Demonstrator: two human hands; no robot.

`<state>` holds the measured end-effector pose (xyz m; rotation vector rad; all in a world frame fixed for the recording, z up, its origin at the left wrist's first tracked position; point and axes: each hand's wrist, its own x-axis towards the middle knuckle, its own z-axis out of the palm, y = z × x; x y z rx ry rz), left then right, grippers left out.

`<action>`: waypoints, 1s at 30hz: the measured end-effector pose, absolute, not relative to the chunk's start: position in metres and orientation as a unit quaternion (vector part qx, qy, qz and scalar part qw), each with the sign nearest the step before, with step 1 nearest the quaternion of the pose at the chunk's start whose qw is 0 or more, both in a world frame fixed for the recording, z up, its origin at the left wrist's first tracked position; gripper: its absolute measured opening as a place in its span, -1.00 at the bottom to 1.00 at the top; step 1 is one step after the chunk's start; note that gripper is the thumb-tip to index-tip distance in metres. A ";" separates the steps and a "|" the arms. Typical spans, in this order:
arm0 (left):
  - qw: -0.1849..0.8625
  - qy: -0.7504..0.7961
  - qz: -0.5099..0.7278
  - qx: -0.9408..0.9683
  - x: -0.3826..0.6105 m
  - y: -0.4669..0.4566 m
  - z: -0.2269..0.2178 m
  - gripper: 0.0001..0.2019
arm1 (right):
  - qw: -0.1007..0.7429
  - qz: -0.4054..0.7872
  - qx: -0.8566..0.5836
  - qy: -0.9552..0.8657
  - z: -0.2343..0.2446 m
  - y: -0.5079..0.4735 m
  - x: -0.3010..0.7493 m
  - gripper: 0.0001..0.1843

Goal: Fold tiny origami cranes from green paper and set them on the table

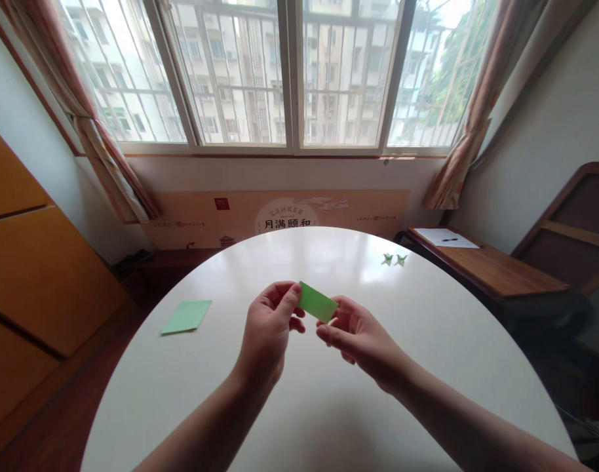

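A small green rectangle of paper (317,302), seemingly folded, is held up over the white table, tilted down to the right. My left hand (274,314) pinches its left end between thumb and fingers. At the paper's right end, the curled fingers of my right hand (353,331) grip the edge, with the thumb by the lower corner. Light green square sheets (186,317), possibly a stack, lie to the left of my hands. Two small folded green paper figures (394,259) stand side by side toward the far right of the table.
The round white table (299,419) fills the foreground. Beyond its right edge is a wooden bench or desk (496,262) with a white sheet (444,238) and a pen. A printed box or panel (191,216) stands behind the table, under the window.
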<state>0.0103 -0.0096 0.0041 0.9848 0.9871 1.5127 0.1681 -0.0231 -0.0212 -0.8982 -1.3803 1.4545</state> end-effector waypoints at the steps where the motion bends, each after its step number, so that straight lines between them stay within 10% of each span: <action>1: 0.523 0.410 0.623 0.413 0.012 -0.011 0.003 -0.69 | 0.464 0.586 -0.370 -0.551 -0.021 -0.024 0.168 -0.67; 13: 0.543 0.418 0.340 0.644 0.013 -0.017 0.003 -0.76 | 0.629 0.526 -0.361 -0.445 -0.012 -0.019 0.180 -0.70; 30: 0.468 0.416 0.498 0.599 0.007 -0.017 0.010 -0.86 | 0.539 0.552 -0.385 -0.506 -0.011 -0.026 0.177 -0.72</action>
